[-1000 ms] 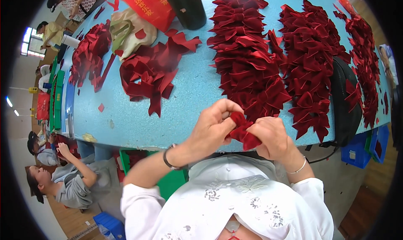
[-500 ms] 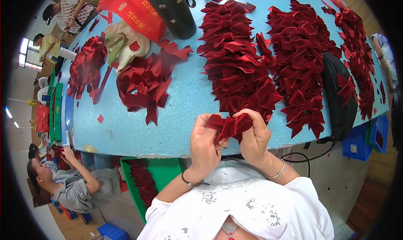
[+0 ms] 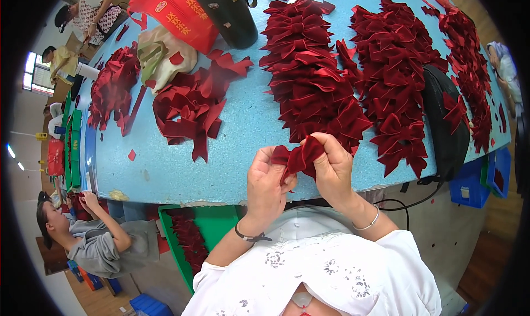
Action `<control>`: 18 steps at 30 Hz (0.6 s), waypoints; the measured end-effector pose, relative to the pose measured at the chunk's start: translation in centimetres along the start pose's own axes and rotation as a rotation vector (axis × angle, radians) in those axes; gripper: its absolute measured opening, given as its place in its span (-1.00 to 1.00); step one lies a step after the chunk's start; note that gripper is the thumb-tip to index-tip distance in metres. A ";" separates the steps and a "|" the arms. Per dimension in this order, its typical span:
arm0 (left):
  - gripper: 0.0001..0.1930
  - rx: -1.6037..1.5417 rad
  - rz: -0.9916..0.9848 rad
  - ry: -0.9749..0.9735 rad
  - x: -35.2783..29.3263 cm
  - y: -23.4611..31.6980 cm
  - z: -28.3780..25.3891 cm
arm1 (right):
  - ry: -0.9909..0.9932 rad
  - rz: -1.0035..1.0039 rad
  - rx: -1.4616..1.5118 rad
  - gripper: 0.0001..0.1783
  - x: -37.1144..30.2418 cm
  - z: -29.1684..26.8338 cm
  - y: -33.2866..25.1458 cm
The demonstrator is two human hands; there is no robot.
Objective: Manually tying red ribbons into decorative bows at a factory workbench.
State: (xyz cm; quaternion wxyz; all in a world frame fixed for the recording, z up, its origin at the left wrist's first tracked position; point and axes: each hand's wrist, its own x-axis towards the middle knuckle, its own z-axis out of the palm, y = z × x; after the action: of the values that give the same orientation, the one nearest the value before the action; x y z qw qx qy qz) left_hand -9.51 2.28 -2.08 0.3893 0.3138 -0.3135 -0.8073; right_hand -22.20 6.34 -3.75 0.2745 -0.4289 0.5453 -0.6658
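Blue bench (image 3: 237,133) takes up most of the view. On it: long row of dark-red velvet bows (image 3: 309,67) ahead of the hands, pile of loose red ribbon strips (image 3: 190,122) to its left. Green bin (image 3: 215,222) by the near edge, dark-red pieces inside. Left hand (image 3: 268,189) and right hand (image 3: 335,172) at the near edge — fingers pinching opposite ends of one red bow (image 3: 300,158), held between them.
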 end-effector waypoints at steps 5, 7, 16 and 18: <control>-0.86 0.036 -0.049 0.021 0.3 0.3 0.4 | -0.098 0.119 0.041 -0.76 0.5 -0.5 0.0; -0.86 0.072 -0.041 0.057 0.3 0.3 0.9 | -0.117 0.174 0.039 -0.76 0.6 -0.6 -0.1; -0.86 0.001 0.068 0.055 0.8 -1.1 0.3 | 0.042 0.093 0.004 -0.76 -0.3 0.3 0.7; -0.85 0.098 0.175 0.133 1.0 -1.1 0.6 | 0.059 0.084 -0.007 -0.76 -0.3 0.5 1.4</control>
State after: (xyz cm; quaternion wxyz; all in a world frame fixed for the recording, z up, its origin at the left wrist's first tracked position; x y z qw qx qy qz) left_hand -10.94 2.18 -2.85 0.4623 0.3568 -0.3523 -0.7313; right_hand -21.77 5.99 -5.12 0.2847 -0.3867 0.5730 -0.6641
